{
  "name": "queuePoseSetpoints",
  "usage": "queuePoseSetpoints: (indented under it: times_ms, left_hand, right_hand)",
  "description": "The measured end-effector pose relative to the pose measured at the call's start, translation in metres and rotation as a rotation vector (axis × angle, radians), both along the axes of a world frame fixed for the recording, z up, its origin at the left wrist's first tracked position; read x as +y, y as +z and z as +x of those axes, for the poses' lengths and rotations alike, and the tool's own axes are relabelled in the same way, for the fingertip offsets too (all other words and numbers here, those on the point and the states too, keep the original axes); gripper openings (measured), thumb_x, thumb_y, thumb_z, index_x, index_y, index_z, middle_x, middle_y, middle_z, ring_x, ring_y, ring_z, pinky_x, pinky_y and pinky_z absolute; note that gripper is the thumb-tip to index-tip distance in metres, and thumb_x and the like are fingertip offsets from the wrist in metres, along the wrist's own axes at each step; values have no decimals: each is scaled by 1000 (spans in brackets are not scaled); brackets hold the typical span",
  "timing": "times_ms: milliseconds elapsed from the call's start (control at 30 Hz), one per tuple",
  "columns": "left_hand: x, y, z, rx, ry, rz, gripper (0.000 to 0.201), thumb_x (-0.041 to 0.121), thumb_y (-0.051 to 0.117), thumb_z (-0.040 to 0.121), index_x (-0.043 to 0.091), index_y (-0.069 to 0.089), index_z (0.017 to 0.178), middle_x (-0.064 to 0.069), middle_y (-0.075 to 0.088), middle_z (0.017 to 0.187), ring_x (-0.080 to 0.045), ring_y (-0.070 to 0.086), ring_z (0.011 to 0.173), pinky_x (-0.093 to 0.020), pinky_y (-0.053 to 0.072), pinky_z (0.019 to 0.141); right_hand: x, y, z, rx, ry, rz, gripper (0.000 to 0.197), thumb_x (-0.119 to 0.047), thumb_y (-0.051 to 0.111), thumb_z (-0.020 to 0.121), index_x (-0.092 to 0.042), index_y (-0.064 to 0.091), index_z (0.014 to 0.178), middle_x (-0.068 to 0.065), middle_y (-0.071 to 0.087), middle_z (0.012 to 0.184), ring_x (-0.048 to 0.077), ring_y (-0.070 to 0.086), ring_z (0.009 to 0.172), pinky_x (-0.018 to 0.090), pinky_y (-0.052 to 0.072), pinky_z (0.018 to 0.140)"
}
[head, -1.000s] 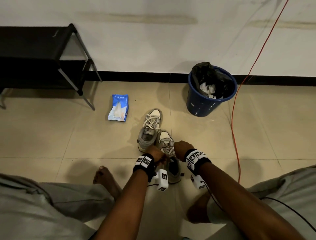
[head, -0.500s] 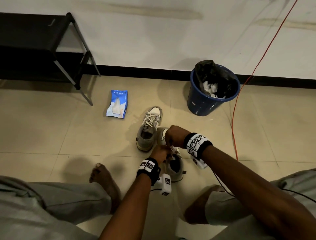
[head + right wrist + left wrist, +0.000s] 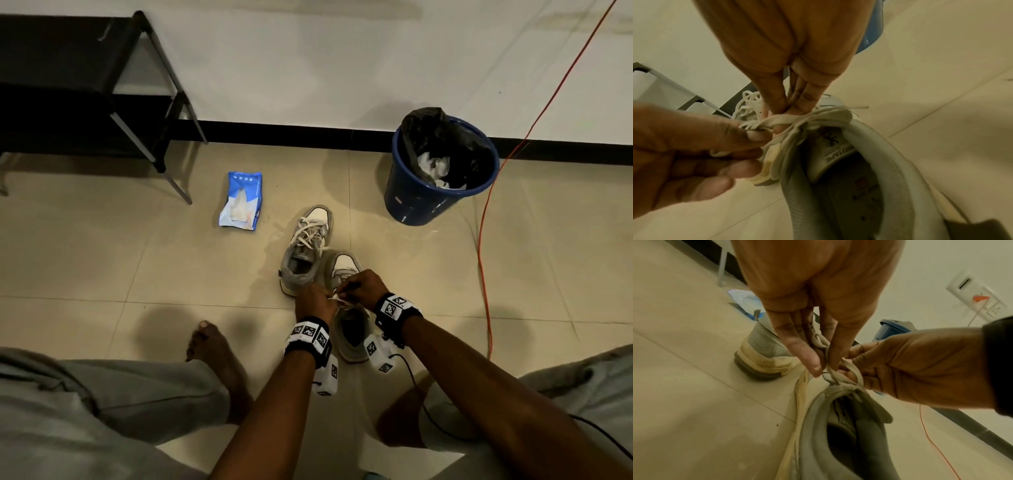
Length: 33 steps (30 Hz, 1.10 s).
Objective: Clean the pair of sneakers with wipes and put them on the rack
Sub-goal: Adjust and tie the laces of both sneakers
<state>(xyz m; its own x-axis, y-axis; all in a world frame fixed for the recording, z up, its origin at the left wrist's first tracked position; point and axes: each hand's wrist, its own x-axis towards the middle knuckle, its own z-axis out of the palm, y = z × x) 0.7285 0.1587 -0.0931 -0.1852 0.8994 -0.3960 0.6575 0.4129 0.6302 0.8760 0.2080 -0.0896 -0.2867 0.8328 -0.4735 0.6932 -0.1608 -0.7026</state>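
Observation:
Two grey and white sneakers stand on the tiled floor. The far sneaker (image 3: 306, 248) sits with its laces tied. The near sneaker (image 3: 349, 334) lies under both hands, toe pointing away. My left hand (image 3: 317, 301) pinches its white lace (image 3: 831, 369) between thumb and fingers. My right hand (image 3: 363, 286) pinches another strand of the same lace (image 3: 777, 121) just above the tongue (image 3: 833, 146). The two hands meet over the shoe's opening. A blue pack of wipes (image 3: 241, 202) lies on the floor to the left. The black rack (image 3: 78, 85) stands against the wall at far left.
A blue bin (image 3: 435, 178) with a black liner and used wipes stands to the right of the shoes. An orange cable (image 3: 483, 240) runs down the wall and across the floor. My bare foot (image 3: 219, 363) and grey trouser legs frame the near floor.
My right hand has come back from the shoe's toe side to meet the left hand over the lace. The view has tilted slightly.

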Motion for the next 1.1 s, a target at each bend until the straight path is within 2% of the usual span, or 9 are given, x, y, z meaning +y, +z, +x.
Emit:
queuePoseSetpoints:
  times_ms: [100, 233, 367, 500, 600, 733, 867, 967, 1100]
  left_hand:
    - [1, -3, 6, -13, 31, -5, 15, 24, 77, 78, 9, 78, 79, -10, 73, 77, -27, 69, 74, -25, 43, 59]
    - [-1, -9, 4, -1, 56, 48, 15, 29, 78, 80, 18, 81, 89, -7, 75, 81, -24, 69, 76, -23, 40, 60]
    - [-8, -14, 10, 129, 51, 92, 23, 36, 70, 86, 18, 77, 97, -7, 74, 93, -26, 68, 87, -30, 48, 69]
    - [-16, -13, 15, 168, -10, 146, 26, 29, 69, 88, 4, 73, 95, -16, 69, 93, -33, 64, 88, -38, 49, 73]
    - [-18, -12, 12, 160, -40, 145, 22, 28, 68, 87, 8, 75, 93, -13, 69, 92, -31, 65, 86, -35, 47, 70]
    - [2, 8, 3, -103, 76, -31, 21, 20, 71, 82, -1, 74, 80, -17, 68, 74, -34, 64, 72, -34, 42, 59]
    - [17, 22, 3, -449, 110, -314, 40, 17, 73, 74, -11, 66, 102, -24, 71, 99, -46, 65, 88, -49, 57, 75]
    - [7, 22, 7, -724, 268, -485, 14, 14, 64, 80, 1, 65, 74, -8, 60, 57, -19, 50, 39, -20, 38, 37]
    - [-1, 13, 13, -896, 390, -482, 20, 8, 51, 94, 7, 62, 77, -1, 58, 56, -9, 47, 44, -17, 35, 40]
  right_hand:
    - [-2, 1, 1, 11, -43, 2, 14, -4, 77, 73, -14, 79, 83, 1, 73, 75, 5, 61, 67, 23, 48, 68]
    - [-2, 2, 0, 18, -76, -1, 12, -5, 77, 73, -12, 78, 83, 3, 73, 75, 9, 64, 69, 30, 53, 74]
    - [1, 4, 0, 7, -96, 5, 10, -8, 77, 75, -12, 78, 84, 2, 72, 74, 7, 61, 67, 20, 47, 68]
    - [5, 2, 1, -28, -93, -36, 11, -7, 75, 76, -14, 79, 83, 0, 70, 70, 5, 58, 65, 22, 45, 68]
    - [3, 5, 1, -87, -18, -49, 13, -7, 73, 77, -14, 79, 85, 4, 73, 78, 6, 59, 68, 21, 44, 68]
    - [10, 22, 6, -194, -46, 55, 11, -11, 75, 74, -16, 77, 84, 5, 74, 85, 17, 65, 80, 25, 49, 71]
    - [13, 43, 25, -283, -221, 138, 12, -10, 64, 77, -11, 75, 80, 9, 73, 78, 25, 69, 75, 33, 56, 70]
    - [-6, 52, 30, -137, -252, -99, 12, -6, 62, 78, -2, 73, 77, 17, 72, 72, 28, 71, 62, 41, 61, 62]
    - [-32, 47, 14, 24, -233, -259, 15, -2, 68, 77, -2, 71, 92, 22, 71, 76, 33, 72, 71, 41, 61, 64]
